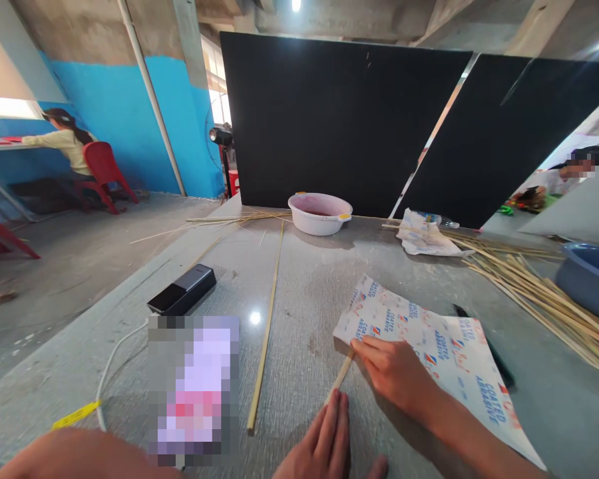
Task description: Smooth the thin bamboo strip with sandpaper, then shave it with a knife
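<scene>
A short pale bamboo strip point(343, 372) slants between my two hands above the grey tabletop. My left hand point(322, 442), at the bottom edge, lies over the strip's near end with its fingers together. My right hand point(397, 372) is closed, fingertips pinching the strip's far end by the corner of a sandpaper sheet point(414, 326). The sheet lies printed backing up, its near-left edge slightly raised, partly under my right hand and forearm. Whether the fingertips also grip the sheet, I cannot tell. A longer bamboo strip point(265, 332) lies left of my hands.
Left are a black power bank point(182, 291), a blurred-out phone point(199, 386) and a white cable point(110, 359). A white basin point(321, 216) stands at the back; crumpled paper point(424, 234), bamboo strips point(544, 286) and a blue-grey basin point(592, 279) are right. A dark object point(499, 362) shows behind the sheet.
</scene>
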`<state>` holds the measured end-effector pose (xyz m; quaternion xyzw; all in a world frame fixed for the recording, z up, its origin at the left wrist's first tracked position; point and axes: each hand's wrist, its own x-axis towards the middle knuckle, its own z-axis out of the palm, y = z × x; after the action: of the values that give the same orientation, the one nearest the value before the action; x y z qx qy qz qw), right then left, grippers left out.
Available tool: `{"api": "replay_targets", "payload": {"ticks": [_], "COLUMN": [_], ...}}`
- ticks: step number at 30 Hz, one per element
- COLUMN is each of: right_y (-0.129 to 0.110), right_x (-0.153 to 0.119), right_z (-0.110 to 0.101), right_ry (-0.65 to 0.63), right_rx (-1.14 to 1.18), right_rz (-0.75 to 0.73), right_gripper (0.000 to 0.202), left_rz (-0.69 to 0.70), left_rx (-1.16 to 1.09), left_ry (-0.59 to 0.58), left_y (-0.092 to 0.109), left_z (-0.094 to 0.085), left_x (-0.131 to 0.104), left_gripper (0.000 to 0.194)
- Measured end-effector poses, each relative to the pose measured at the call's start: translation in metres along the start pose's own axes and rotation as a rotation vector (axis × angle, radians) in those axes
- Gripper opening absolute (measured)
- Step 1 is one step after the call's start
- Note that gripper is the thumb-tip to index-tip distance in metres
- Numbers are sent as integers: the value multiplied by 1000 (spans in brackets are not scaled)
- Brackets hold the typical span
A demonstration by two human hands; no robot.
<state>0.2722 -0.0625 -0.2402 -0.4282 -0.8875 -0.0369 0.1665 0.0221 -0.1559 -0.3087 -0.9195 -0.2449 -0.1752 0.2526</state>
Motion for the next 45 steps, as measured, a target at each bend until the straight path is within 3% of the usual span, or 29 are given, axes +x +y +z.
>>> {"api": "replay_targets", "payload": {"ticks": [4, 9, 13, 18, 23, 33, 40, 45], "right_y": [-22, -27, -10, 16, 26, 65, 63, 63], "right_x": [-6, -7, -5, -6, -7, 1, 1, 0], "right_z": [-9, -11, -9, -2, 3, -2, -4, -2], "right_ry": [-33, -22, -4, 61, 47, 56, 37, 51], "right_rx": [84, 92, 50, -20, -51, -132, -131, -136], "right_rz": [-57, -62, -19, 19, 26, 145, 155, 191], "right_gripper": [34, 36, 36, 36, 35, 36, 36, 38], "left_rz": [45, -13, -64, -78, -70, -90, -138, -109], "left_rx": [4, 69, 68, 88, 126, 97, 98, 60], "left_ry": [-40, 143, 215, 213, 203, 200, 138, 219], "left_y": [-1, -9, -11, -9, -9, -11, 4, 3], "left_z": [-1, -16, -25, -25, -26, -35, -17, -12], "left_x": [0, 15, 23, 22, 20, 21, 16, 17], "left_gripper": [77, 63, 71, 67, 65, 64, 72, 64]}}
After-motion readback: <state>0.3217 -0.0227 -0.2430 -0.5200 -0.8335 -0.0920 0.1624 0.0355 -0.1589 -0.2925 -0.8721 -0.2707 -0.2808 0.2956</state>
